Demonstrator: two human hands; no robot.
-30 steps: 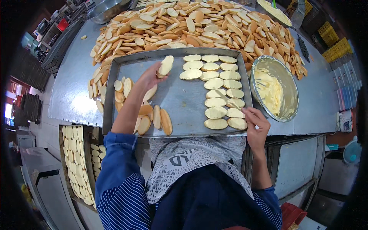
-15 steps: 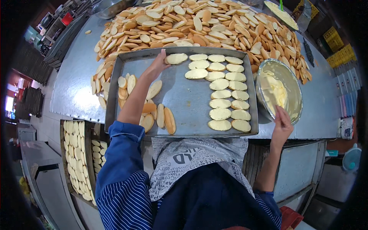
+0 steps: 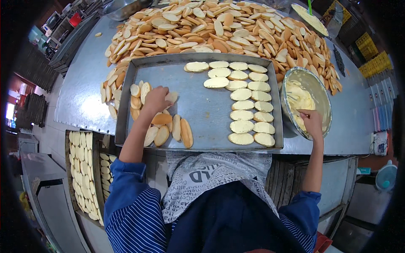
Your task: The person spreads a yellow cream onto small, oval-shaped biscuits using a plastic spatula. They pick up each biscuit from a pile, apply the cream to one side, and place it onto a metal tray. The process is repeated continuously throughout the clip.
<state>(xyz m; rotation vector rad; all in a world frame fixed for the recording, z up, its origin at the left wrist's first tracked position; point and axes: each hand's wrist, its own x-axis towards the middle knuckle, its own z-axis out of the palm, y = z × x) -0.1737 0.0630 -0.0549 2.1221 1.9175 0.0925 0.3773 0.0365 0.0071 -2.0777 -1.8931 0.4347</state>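
Observation:
My left hand (image 3: pixel 157 100) is over the left part of a metal tray (image 3: pixel 198 120), its fingers closed on a pale oval bread slice (image 3: pixel 172 97). Around it lie several plain bread slices (image 3: pixel 162 135) in a loose heap. Rows of slices coated with pale yellow cream (image 3: pixel 241 126) fill the tray's right side and reach along its far edge. My right hand (image 3: pixel 312 123) is closed at a metal bowl (image 3: pixel 327 99) of yellow cream (image 3: pixel 300 96). It grips a thin spreading tool, mostly hidden by the fingers and cream.
A big pile of bread slices (image 3: pixel 202 31) covers the table (image 3: pixel 80 97) behind the tray. A metal basin (image 3: pixel 122 9) stands far left, and a cream-filled container (image 3: pixel 310 20) far right. Below the table at left is another tray (image 3: pixel 83 177) full of slices.
My left hand has left the coated slice at the tray's far edge and come nearer, onto a plain slice in the heap. My right hand has moved slightly up, further over the bowl.

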